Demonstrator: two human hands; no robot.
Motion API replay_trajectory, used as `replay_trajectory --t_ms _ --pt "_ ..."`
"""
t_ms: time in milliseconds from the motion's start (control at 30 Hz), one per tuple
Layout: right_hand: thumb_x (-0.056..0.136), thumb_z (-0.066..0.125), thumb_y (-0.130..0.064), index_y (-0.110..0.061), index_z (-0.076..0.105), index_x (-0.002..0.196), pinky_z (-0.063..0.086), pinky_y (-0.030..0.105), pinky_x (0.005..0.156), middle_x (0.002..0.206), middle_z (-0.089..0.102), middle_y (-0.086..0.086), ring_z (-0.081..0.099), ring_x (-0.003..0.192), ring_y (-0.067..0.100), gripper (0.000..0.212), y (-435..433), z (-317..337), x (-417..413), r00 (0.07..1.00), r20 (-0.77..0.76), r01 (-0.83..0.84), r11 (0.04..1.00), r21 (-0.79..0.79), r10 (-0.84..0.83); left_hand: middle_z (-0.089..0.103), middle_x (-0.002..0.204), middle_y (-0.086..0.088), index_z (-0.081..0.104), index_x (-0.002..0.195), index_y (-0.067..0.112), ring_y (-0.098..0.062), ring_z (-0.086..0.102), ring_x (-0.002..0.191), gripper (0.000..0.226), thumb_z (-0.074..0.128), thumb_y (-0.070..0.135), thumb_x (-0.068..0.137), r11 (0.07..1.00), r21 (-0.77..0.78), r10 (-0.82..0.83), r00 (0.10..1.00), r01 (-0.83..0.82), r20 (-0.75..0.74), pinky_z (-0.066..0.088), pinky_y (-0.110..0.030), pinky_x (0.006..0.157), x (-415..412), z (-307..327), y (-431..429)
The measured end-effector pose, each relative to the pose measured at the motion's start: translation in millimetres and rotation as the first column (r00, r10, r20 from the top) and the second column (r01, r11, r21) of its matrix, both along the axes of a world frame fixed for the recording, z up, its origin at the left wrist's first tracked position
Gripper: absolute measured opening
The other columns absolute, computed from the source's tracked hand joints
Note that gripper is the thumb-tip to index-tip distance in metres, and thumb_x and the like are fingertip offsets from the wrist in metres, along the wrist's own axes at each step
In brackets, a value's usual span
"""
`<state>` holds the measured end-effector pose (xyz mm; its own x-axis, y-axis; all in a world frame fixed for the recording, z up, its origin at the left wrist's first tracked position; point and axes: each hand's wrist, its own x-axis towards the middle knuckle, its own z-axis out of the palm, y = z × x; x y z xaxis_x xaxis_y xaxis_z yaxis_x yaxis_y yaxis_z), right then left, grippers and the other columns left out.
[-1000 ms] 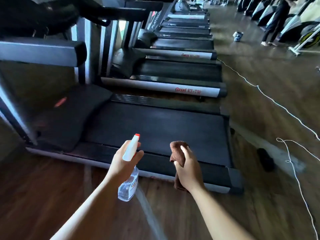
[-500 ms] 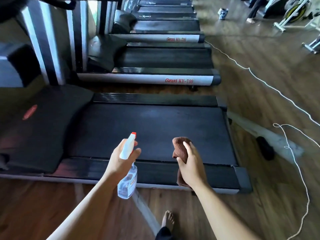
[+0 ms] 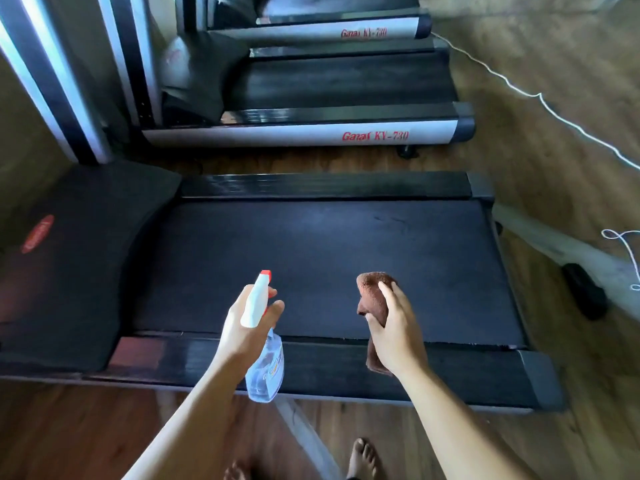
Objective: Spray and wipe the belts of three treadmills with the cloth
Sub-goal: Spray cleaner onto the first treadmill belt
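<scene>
the left hand (image 3: pixel 242 327) has its grip clamped round the neck of a clear spray bottle (image 3: pixel 265 372), fingers curled beneath the white head, the red-tipped nozzle pointing to the far side. the right hand (image 3: pixel 394 334) has its grip closed on a bunched brown cloth (image 3: pixel 372 296), thumb across its left face, a tail of fabric hanging below the palm. both hands are held out over the near edge of the black belt (image 3: pixel 329 244) of the nearest treadmill (image 3: pixel 533 379), the bottle left of the cloth and apart from it. the belt runs left to right, ending at a dark motor cover (image 3: pixel 69 258) with a red oval badge. beyond a strip of wooden floor (image 3: pixel 86 431) stands a second treadmill (image 3: pixel 294 136) with a silver side rail and red lettering, and a third treadmill (image 3: pixel 322 31) lies farther still. a white cord (image 3: pixel 540 98) trails across the floor at right, near a small black object (image 3: pixel 585 292). the person's bare feet (image 3: pixel 362 457) show at the near edge.
</scene>
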<state>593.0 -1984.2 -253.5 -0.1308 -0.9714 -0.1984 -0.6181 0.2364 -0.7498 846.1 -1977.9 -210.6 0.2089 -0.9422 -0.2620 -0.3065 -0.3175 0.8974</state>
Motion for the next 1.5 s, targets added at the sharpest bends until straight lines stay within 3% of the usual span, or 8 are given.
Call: replay_trajectory --t_ms 233,367,533,767,933,1100,1500 --pt "0.095 0.063 -0.016 -0.025 0.035 0.151 0.023 0.014 0.102 0.162 0.022 -0.006 0.033 0.142 0.014 0.064 -36.8 -70.6 33.2 1.0 0.006 0.029 1.0 0.009 -0.029 0.069 0.093 0.008 0.063 0.096 0.051 -0.018 0.063 0.066 0.023 0.071 0.035 0.081 0.998 -0.016 0.053 0.998 -0.054 -0.025 0.053 -0.041 0.074 38.5 -65.6 -35.4" --pt "0.095 0.063 -0.016 -0.025 0.034 0.152 0.024 0.015 0.102 0.162 0.022 -0.006 0.032 0.143 0.015 0.064 -54.6 -130.0 64.6 0.999 -0.003 0.036 0.999 0.014 -0.035 0.067 0.087 -0.002 0.066 0.099 0.027 -0.019 0.058 0.059 0.017 0.07 0.011 0.091 0.995 -0.019 0.1 0.994 -0.101 -0.05 0.052 -0.036 0.067 71.5 -124.2 -47.1" --pt "0.095 0.062 -0.016 -0.023 0.036 0.151 0.027 0.02 0.105 0.161 0.026 -0.003 0.034 0.142 0.016 0.062 -76.3 -213.5 112.6 0.999 -0.007 0.048 0.999 -0.004 -0.048 0.063 0.084 -0.004 0.066 0.099 0.011 -0.018 0.053 0.056 0.008 0.067 0.006 0.092 0.985 -0.027 0.168 0.981 -0.171 -0.094 0.051 -0.024 0.055 113.1 -198.2 -65.5" --pt "0.096 0.061 -0.018 -0.026 0.034 0.152 0.022 0.015 0.102 0.162 0.022 -0.005 0.031 0.143 0.014 0.063 -98.8 -315.9 181.7 1.0 0.011 -0.019 0.999 -0.032 0.019 0.059 0.071 -0.003 0.064 0.092 0.009 -0.02 0.051 0.054 0.004 0.067 0.01 0.092 0.981 -0.079 0.173 0.982 -0.179 -0.076 0.05 -0.031 0.056 166.0 -286.0 -85.9" --pt "0.095 0.06 -0.018 -0.026 0.032 0.152 0.021 0.017 0.107 0.163 0.02 -0.005 0.028 0.145 0.014 0.064 -114.9 -375.4 226.4 0.993 0.015 -0.115 0.991 -0.063 0.117 0.054 0.062 -0.009 0.063 0.087 0.01 -0.023 0.049 0.051 0.011 0.068 0.019 0.089 0.952 -0.062 0.297 0.952 -0.301 -0.071 0.044 -0.029 0.046 197.3 -338.1 -99.5" --pt "0.096 0.058 -0.019 -0.025 0.03 0.153 0.022 0.024 0.114 0.163 0.02 -0.006 0.026 0.146 0.014 0.064 -122.1 -418.7 266.0 0.978 0.005 -0.207 0.97 -0.124 0.209 0.056 0.056 -0.004 0.068 0.089 0.017 -0.024 0.052 0.051 0.013 0.073 0.028 0.085 0.931 -0.103 0.34 0.935 -0.35 -0.102 0.048 -0.035 0.055 232.3 -379.9 -100.9" --pt "0.097 0.056 -0.023 -0.021 0.028 0.154 0.018 0.032 0.122 0.164 0.015 0.001 0.016 0.15 0.021 0.064 -109.4 -484.1 298.2 0.93 -0.177 -0.349 0.923 -0.163 0.321 0.058 0.07 -0.011 0.064 0.085 0.013 -0.023 0.051 0.048 0.008 0.07 0.017 0.086 0.859 -0.249 0.424 0.894 -0.448 -0.145 0.051 -0.042 0.061 287.6 -399.9 -73.0"
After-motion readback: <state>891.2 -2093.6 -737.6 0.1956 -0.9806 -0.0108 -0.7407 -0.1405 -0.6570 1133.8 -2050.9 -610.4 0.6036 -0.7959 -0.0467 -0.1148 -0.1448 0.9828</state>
